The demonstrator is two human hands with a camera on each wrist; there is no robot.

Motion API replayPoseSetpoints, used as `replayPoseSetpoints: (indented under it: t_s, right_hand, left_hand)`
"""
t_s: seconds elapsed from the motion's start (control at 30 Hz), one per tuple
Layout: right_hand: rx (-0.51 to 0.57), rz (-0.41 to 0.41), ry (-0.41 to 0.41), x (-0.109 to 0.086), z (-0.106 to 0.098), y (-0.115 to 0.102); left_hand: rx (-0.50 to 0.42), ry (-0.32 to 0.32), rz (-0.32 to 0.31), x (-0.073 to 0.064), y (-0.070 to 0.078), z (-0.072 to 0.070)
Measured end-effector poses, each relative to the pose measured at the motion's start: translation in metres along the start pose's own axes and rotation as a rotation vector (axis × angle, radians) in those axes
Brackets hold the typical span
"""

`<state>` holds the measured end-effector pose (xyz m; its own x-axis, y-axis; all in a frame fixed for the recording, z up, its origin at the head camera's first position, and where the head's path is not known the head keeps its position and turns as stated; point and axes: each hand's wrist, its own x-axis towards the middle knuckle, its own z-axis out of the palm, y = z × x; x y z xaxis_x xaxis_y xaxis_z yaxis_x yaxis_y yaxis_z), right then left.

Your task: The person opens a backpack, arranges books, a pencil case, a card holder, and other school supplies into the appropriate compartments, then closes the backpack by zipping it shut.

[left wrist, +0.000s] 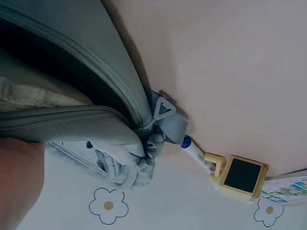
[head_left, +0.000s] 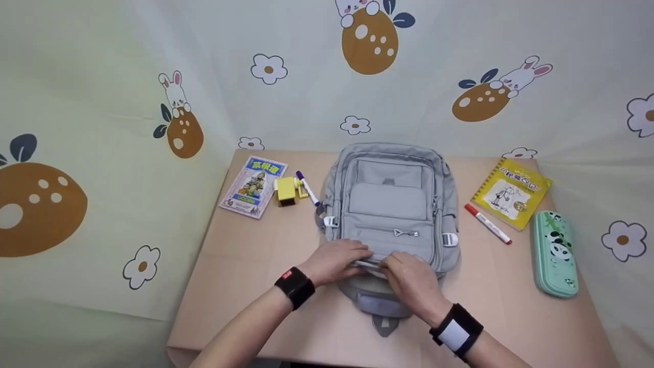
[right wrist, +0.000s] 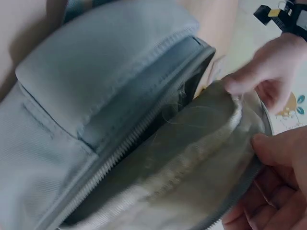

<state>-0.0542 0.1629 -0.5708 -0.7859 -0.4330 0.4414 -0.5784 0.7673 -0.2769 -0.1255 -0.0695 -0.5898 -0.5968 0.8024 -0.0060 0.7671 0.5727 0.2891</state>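
Note:
A grey backpack (head_left: 388,202) lies on its back, with its top end towards me. Its main zipper (right wrist: 115,165) is undone at that end, and the pale lining (right wrist: 201,158) shows in the right wrist view. My left hand (head_left: 340,259) pinches the front panel's edge at the opening, thumb on the inside. Beside it, my right hand (head_left: 411,278) grips the same edge, its thumb on the lining and its fingers curled underneath. The top handle loop (head_left: 386,324) points at the table's near edge. Deep inside, the bag is dark.
Left of the backpack lie a comic booklet (head_left: 254,188), a yellow crank pencil sharpener (head_left: 287,191) and a blue-capped marker (head_left: 307,188). To its right are a yellow spiral notebook (head_left: 512,193), a red marker (head_left: 488,224) and a green panda pencil case (head_left: 556,254). Printed curtains surround the table (head_left: 245,286).

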Motion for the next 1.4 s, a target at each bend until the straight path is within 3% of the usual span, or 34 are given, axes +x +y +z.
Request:
replayPoseSetpoints:
  t_s: [0.1, 0.27, 0.4, 0.6, 1.0, 1.27, 1.4]
  right_hand:
    - [0.036, 0.014, 0.021, 0.004, -0.004, 0.002]
    - [0.112, 0.044, 0.016, 0.007, -0.013, 0.015]
    - [0.139, 0.15, -0.023, 0.003, -0.022, 0.034]
    - [0.154, 0.307, 0.006, -0.003, -0.029, 0.058]
    - [0.087, 0.305, 0.15, 0.02, -0.04, 0.063]
    - [0.161, 0.343, 0.219, 0.044, -0.059, 0.07]
    - [0.237, 0.33, 0.222, 0.046, -0.063, 0.077]
  left_hand:
    - [-0.004, 0.025, -0.023, 0.004, 0.002, -0.005]
    - [-0.138, 0.118, -0.084, 0.01, 0.0, -0.016]
    - [-0.238, 0.176, -0.156, 0.013, -0.001, -0.029]
    - [-0.272, 0.202, -0.215, 0.018, -0.003, -0.047]
    - [-0.295, 0.142, -0.201, 0.021, -0.004, -0.057]
    - [-0.343, 0.301, -0.282, 0.043, 0.0, -0.083]
    - [-0.383, 0.335, -0.327, 0.051, 0.0, -0.091]
